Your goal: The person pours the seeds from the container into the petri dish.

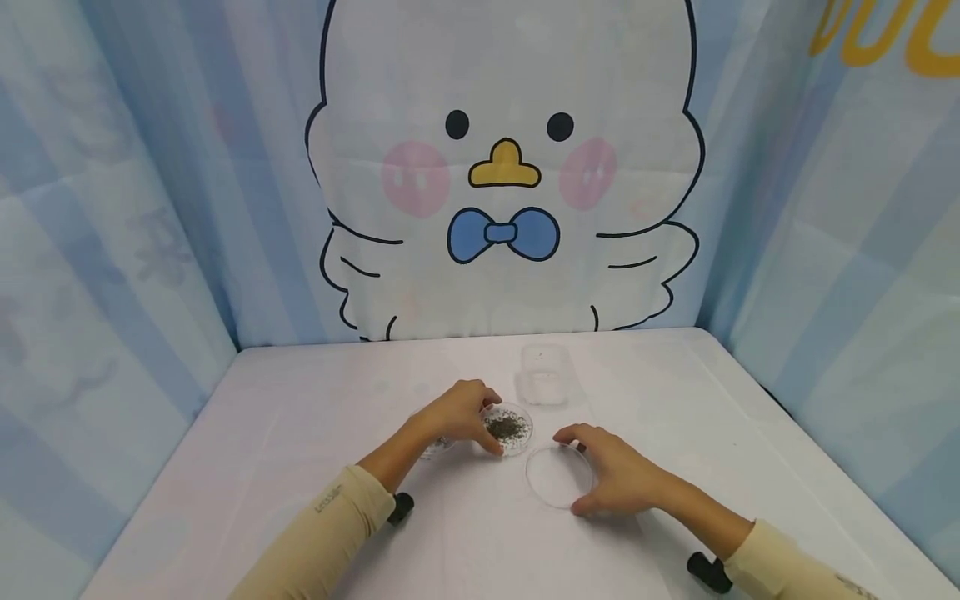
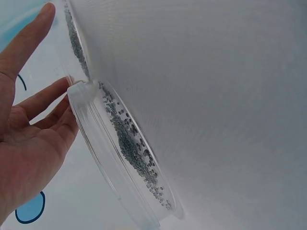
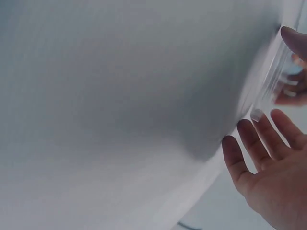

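Note:
My left hand (image 1: pixel 459 414) has its thumb and fingers at the near and far rim of a clear petri dish (image 1: pixel 519 412) of dark grains, gripping it. A second petri dish of grains (image 1: pixel 437 448) lies partly hidden under that wrist; in the left wrist view this nearer dish (image 2: pixel 136 158) shows a heap of grains along its bottom. My right hand (image 1: pixel 618 471) holds a clear round dish or lid (image 1: pixel 557 506) by its right side, thumb near, fingers far. In the right wrist view, the thumb and a fingertip meet its clear edge (image 3: pixel 271 79).
A clear rectangular plastic box (image 1: pixel 545 387) stands on the white table (image 1: pixel 300 417) behind the dishes. Printed curtains (image 1: pixel 255 167) rise at the back and both sides. A black wrist mount (image 1: pixel 402 508) is under each forearm.

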Action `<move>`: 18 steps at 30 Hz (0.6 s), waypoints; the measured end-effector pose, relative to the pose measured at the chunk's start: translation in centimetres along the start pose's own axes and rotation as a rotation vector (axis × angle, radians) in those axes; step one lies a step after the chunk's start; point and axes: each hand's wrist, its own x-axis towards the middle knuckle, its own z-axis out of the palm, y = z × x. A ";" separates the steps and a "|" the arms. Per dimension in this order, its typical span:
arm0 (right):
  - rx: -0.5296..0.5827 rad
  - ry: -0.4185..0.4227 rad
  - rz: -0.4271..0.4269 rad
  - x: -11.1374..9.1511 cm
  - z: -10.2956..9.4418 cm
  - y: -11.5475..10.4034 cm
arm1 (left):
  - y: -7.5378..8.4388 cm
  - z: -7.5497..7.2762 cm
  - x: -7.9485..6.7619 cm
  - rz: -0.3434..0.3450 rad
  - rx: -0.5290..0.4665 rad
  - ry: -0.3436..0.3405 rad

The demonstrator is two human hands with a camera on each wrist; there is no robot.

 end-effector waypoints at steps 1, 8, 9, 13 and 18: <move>0.007 0.017 0.014 0.0 -0.2 0.4 | 0.0 0.0 0.0 -0.002 0.006 -0.001; 0.089 0.140 0.097 0.6 -1.9 2.7 | 0.0 0.1 -0.1 0.008 -0.020 0.003; 0.103 0.152 0.104 0.8 -2.1 2.9 | 0.0 0.1 -0.1 0.006 -0.018 0.003; 0.139 0.192 0.123 1.5 -2.7 3.4 | 0.1 0.1 -0.2 0.005 -0.008 0.006; 0.170 0.215 0.129 2.2 -2.8 3.7 | 0.1 0.0 -0.2 0.006 -0.003 0.003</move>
